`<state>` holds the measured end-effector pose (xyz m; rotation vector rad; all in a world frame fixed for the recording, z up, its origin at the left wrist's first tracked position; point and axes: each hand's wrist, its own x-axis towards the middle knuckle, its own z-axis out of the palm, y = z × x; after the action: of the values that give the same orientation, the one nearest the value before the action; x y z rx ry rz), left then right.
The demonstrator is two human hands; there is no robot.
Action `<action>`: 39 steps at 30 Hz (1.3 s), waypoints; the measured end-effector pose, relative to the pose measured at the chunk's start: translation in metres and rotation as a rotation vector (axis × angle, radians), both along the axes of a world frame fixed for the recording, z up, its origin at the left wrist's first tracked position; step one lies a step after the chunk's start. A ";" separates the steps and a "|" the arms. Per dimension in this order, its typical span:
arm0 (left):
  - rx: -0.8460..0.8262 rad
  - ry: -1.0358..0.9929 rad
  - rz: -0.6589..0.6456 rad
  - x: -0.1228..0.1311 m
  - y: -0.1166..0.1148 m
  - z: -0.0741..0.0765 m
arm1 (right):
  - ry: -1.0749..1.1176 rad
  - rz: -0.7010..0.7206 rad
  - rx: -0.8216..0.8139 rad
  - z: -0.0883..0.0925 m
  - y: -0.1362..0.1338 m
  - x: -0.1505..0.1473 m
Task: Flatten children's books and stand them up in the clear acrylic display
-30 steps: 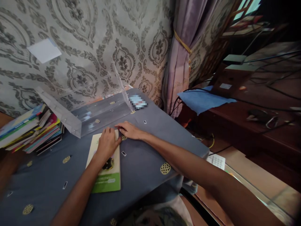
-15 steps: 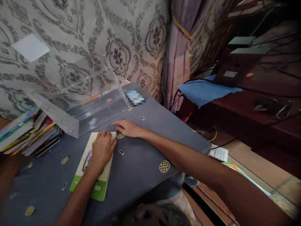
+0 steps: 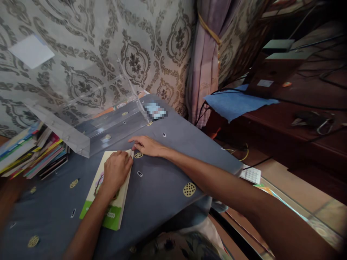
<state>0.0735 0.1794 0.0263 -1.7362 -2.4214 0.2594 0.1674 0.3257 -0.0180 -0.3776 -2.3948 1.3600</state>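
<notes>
A thin book with a cream and green cover [image 3: 111, 213] lies flat on the blue-grey tablecloth [image 3: 162, 180]. My left hand [image 3: 115, 171] rests on its upper half, fingers curled over the top right corner. My right hand [image 3: 145, 145] lies just right of that corner, fingers together and touching the book's edge. A clear acrylic box [image 3: 89, 115] stands right behind both hands, its open side facing me.
A stack of colourful books [image 3: 29, 151] sits at the left. Patterned wall and a tied pink curtain [image 3: 206, 61] are behind. A dark wooden desk with a blue cloth [image 3: 238, 103], cables and devices is to the right. The table's right edge drops off.
The book has turned so that its bottom swings left, with my left hand on it. My right hand has stayed by the top corner.
</notes>
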 end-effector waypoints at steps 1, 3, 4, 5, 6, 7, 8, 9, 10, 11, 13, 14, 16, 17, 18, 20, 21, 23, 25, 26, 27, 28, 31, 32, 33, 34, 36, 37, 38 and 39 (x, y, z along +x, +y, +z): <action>0.006 -0.006 -0.004 -0.001 0.000 0.000 | 0.005 -0.003 -0.003 -0.001 0.000 0.000; 0.022 -0.014 -0.008 -0.003 -0.001 0.000 | 0.021 -0.010 -0.012 -0.001 0.000 0.000; 0.028 -0.014 -0.007 -0.003 -0.001 0.000 | 0.032 -0.012 -0.017 -0.001 0.000 0.000; 0.034 -0.013 -0.005 -0.004 -0.001 -0.001 | 0.042 -0.013 -0.020 -0.001 0.000 0.001; 0.040 -0.012 -0.005 -0.004 -0.002 -0.001 | 0.049 -0.013 -0.024 -0.001 -0.001 0.001; 0.046 -0.014 -0.007 -0.004 -0.002 -0.001 | 0.054 -0.014 -0.027 -0.001 -0.001 0.001; 0.052 -0.018 -0.010 -0.004 -0.002 -0.001 | 0.058 -0.015 -0.031 -0.001 -0.001 0.001; 0.059 -0.025 -0.014 -0.004 -0.002 -0.001 | 0.062 -0.018 -0.035 -0.001 -0.002 0.001; 0.066 -0.031 -0.018 -0.004 -0.002 -0.001 | 0.068 -0.020 -0.039 -0.001 -0.002 0.000; 0.071 -0.035 -0.021 -0.004 -0.002 -0.001 | 0.076 -0.024 -0.043 -0.002 -0.002 0.000; 0.072 -0.034 -0.022 -0.004 -0.002 -0.001 | 0.094 -0.031 -0.052 -0.003 -0.003 -0.001; 0.069 -0.032 -0.021 -0.004 -0.002 -0.001 | 0.104 -0.032 -0.056 -0.004 -0.003 -0.002; 0.060 -0.030 -0.016 -0.003 -0.002 0.000 | 0.110 -0.028 -0.060 -0.004 -0.003 -0.002; 0.056 -0.030 -0.012 -0.003 -0.002 0.000 | 0.106 -0.022 -0.057 -0.004 -0.003 -0.002; 0.053 -0.031 -0.009 -0.003 -0.002 0.000 | 0.094 -0.016 -0.049 -0.004 -0.002 -0.002; 0.054 -0.034 -0.009 -0.003 -0.002 0.000 | 0.052 -0.005 -0.016 -0.004 -0.002 -0.001; 0.056 -0.035 -0.014 -0.003 -0.002 -0.001 | 0.028 0.000 0.004 -0.004 -0.002 -0.001; 0.059 -0.032 -0.026 -0.003 -0.002 -0.001 | -0.007 0.003 0.046 -0.004 -0.002 0.000; 0.058 -0.021 -0.029 -0.003 -0.003 -0.002 | -0.020 -0.006 0.084 -0.004 -0.002 0.001; 0.057 -0.016 -0.030 -0.003 -0.003 -0.002 | -0.023 -0.016 0.097 -0.004 -0.002 0.001; 0.055 -0.012 -0.032 -0.003 -0.003 -0.002 | -0.021 -0.028 0.103 -0.003 -0.002 0.001; 0.052 -0.009 -0.034 -0.002 -0.003 -0.001 | -0.014 -0.035 0.099 -0.003 -0.003 0.002; 0.032 -0.005 -0.028 0.000 -0.003 0.000 | 0.056 -0.054 0.050 -0.001 -0.005 0.002; 0.027 -0.006 -0.024 0.000 -0.003 0.000 | 0.084 -0.053 0.032 -0.001 -0.005 0.002; 0.026 -0.008 -0.023 0.001 -0.003 0.000 | 0.102 -0.049 0.021 -0.002 -0.006 0.002; 0.028 -0.010 -0.022 0.002 -0.003 0.000 | 0.109 -0.043 0.021 -0.003 -0.006 0.002; 0.036 -0.010 -0.020 0.003 -0.003 -0.001 | 0.083 -0.027 0.053 -0.005 -0.006 0.000; 0.039 -0.010 -0.018 0.003 -0.003 -0.001 | 0.061 -0.023 0.078 -0.006 -0.005 0.000; 0.040 -0.011 -0.016 0.003 -0.003 -0.002 | 0.042 -0.022 0.100 -0.007 -0.005 -0.001; 0.042 -0.011 -0.014 0.003 -0.003 -0.003 | 0.032 -0.024 0.117 -0.008 -0.005 -0.001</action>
<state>0.0769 0.1762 0.0236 -1.7415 -2.4033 0.1964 0.1662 0.3210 -0.0264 -0.3499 -2.4216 1.2002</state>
